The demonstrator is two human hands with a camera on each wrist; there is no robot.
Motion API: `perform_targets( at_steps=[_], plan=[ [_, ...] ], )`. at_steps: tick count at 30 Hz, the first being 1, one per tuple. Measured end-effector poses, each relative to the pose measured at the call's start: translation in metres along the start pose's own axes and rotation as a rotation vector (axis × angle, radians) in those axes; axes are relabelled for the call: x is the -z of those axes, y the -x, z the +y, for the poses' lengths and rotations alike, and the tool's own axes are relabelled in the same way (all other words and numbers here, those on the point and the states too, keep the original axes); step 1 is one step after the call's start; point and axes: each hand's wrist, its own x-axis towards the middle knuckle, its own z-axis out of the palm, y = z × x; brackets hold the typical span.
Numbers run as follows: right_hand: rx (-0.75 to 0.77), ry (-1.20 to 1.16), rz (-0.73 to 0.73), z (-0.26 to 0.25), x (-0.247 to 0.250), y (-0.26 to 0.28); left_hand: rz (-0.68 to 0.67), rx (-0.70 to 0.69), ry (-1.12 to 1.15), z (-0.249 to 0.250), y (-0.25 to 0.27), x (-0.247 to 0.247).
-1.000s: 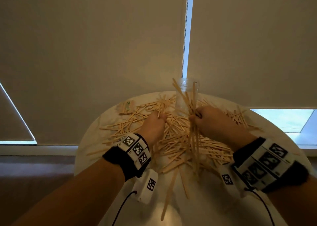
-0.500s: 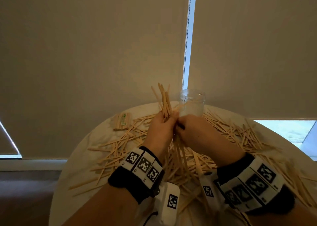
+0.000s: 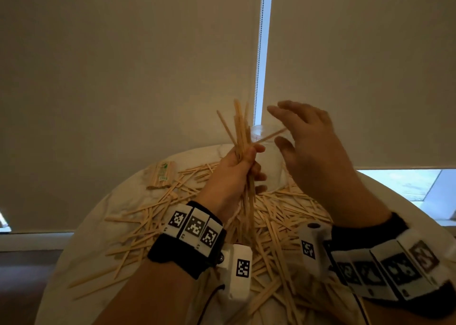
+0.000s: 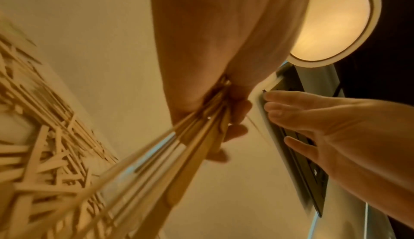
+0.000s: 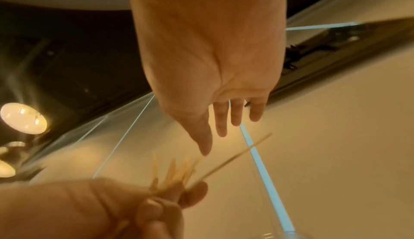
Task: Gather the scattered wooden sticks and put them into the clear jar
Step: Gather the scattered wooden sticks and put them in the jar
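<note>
My left hand (image 3: 240, 169) grips an upright bundle of wooden sticks (image 3: 240, 129), raised above the round table; the same bundle of sticks (image 4: 201, 129) fans out from my fist in the left wrist view. One stick (image 3: 270, 135) leans out to the right across the mouth of the clear jar (image 3: 269, 161), which stands at the table's far side, mostly hidden behind my hands. My right hand (image 3: 306, 139) hovers open beside the bundle, fingers spread, holding nothing. Many loose sticks (image 3: 283, 213) lie piled on the table below.
The round white table (image 3: 118, 206) ends close on the left and near sides. A small wrapped pack of sticks (image 3: 162, 173) lies at the far left. Closed roller blinds (image 3: 123, 77) hang right behind the table, with a bead chain (image 3: 257, 53) in the gap.
My left hand has lifted the bundle higher. My right hand let go of the sticks, opened and moved up to the right, in front of the jar.
</note>
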Motion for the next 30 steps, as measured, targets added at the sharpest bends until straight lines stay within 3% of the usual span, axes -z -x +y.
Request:
perform_targets(
  at_steps=[2, 4, 8, 11, 13, 15, 18, 24, 28, 30],
  plan=[
    [-0.010, 0.149, -0.142, 0.008, -0.007, 0.001, -0.060, -0.023, -0.018, 0.001, 0.001, -0.008],
    [-0.060, 0.066, -0.194, 0.013, -0.010, 0.001, -0.025, -0.070, -0.066, 0.001, -0.003, -0.011],
    [-0.122, -0.272, -0.129, 0.001, -0.013, 0.004, 0.033, -0.138, -0.093, 0.004, -0.008, -0.015],
    [-0.119, -0.314, -0.121, -0.010, -0.016, 0.005, 0.073, -0.090, 0.011, 0.012, -0.010, -0.016],
    [-0.138, -0.301, -0.264, -0.015, -0.014, 0.007, 0.146, -0.054, 0.172, 0.019, -0.014, -0.012],
    [-0.193, -0.245, -0.500, -0.020, -0.012, 0.011, 0.214, -0.061, 0.308, 0.025, -0.018, -0.004],
    [-0.184, -0.183, -0.784, -0.030, -0.015, 0.019, 0.227, -0.092, 0.422, 0.030, -0.019, 0.000],
    [-0.176, -0.298, -0.724, -0.032, -0.024, 0.015, 0.144, -0.128, 0.351, 0.024, -0.015, -0.007],
    [-0.261, -0.300, -0.943, -0.024, -0.015, 0.018, 0.208, -0.239, 0.453, 0.034, -0.022, -0.002],
    [-0.296, -0.378, -0.940, -0.023, -0.015, 0.015, 0.207, -0.261, 0.478, 0.032, -0.022, -0.005]
  ],
)
